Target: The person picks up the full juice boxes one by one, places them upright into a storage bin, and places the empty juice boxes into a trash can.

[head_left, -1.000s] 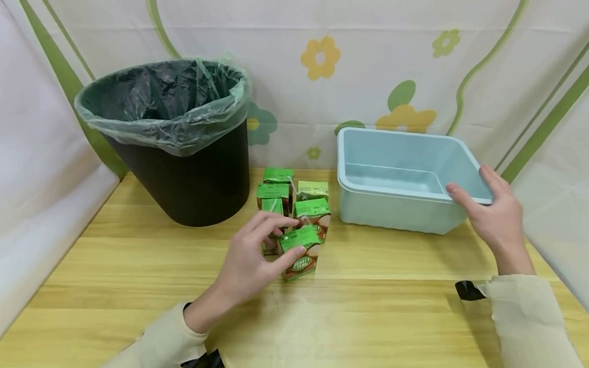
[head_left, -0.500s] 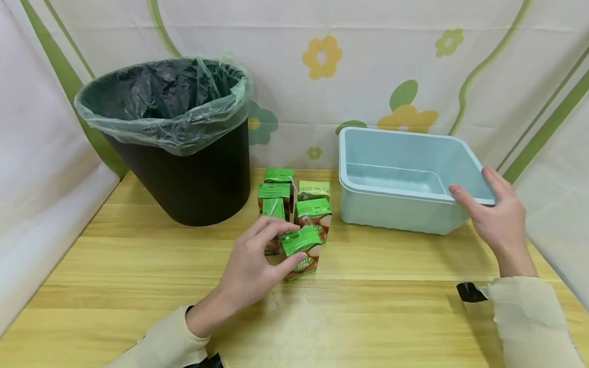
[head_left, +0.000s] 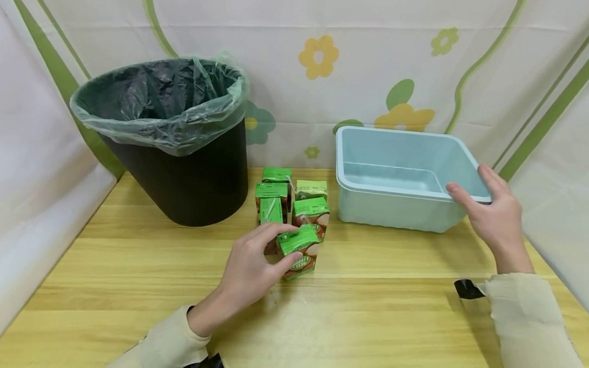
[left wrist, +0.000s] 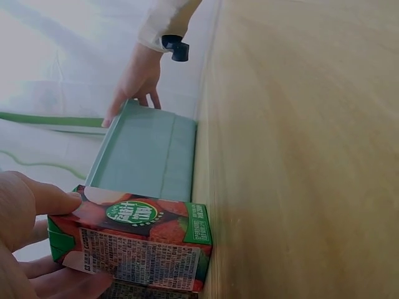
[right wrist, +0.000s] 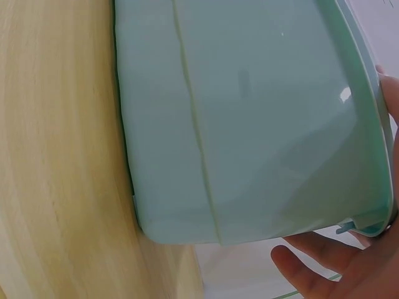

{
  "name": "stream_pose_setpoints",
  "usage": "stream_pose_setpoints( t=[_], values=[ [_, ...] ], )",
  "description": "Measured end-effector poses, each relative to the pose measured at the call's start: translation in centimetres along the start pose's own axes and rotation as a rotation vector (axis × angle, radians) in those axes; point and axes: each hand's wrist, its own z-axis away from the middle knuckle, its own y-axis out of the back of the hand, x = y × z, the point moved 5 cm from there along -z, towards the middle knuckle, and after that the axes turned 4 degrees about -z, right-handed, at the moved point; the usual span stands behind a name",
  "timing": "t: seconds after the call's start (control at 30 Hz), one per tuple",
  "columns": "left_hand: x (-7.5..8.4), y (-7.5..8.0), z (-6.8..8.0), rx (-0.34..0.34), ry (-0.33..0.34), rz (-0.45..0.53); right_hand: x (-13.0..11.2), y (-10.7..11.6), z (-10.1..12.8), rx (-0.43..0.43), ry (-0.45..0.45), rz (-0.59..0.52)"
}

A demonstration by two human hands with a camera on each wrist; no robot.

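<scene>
Several small green juice cartons (head_left: pixel 294 203) stand in a cluster on the wooden table between the bin and the tub. My left hand (head_left: pixel 253 264) grips the nearest carton (head_left: pixel 299 252), thumb on its front and fingers over its top; the left wrist view shows this carton (left wrist: pixel 134 240) standing on the table between thumb and fingers. My right hand (head_left: pixel 490 220) holds the near right corner of the pale blue plastic tub (head_left: pixel 398 155), fingers over its rim. The right wrist view shows the tub's outer wall (right wrist: pixel 249 118) with fingertips (right wrist: pixel 312 268) below the rim.
A black waste bin (head_left: pixel 178 169) lined with a green plastic bag stands at the back left. A flowered cloth backdrop (head_left: pixel 328 55) closes off the back and sides. Bare wooden table (head_left: pixel 367 327) lies in front of the cartons.
My left hand has closed tighter on the nearest carton, its fingers settling lower over the top. The right hand stays on the tub's corner.
</scene>
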Motion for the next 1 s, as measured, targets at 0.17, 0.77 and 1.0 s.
stream_pose_setpoints(
  t=[0.17, 0.77, 1.0],
  values=[
    [-0.1, -0.2, 0.0, 0.002, -0.020, 0.020, 0.2, 0.0, 0.2, -0.001, -0.002, 0.001],
    [0.3, 0.0, -0.5, 0.087, -0.111, 0.092, 0.0, 0.1, 0.1, -0.033, 0.001, 0.012],
    [1.6, 0.8, -1.6, 0.083, -0.127, 0.122, -0.2, 0.1, 0.0, -0.025, 0.000, -0.002]
  ],
)
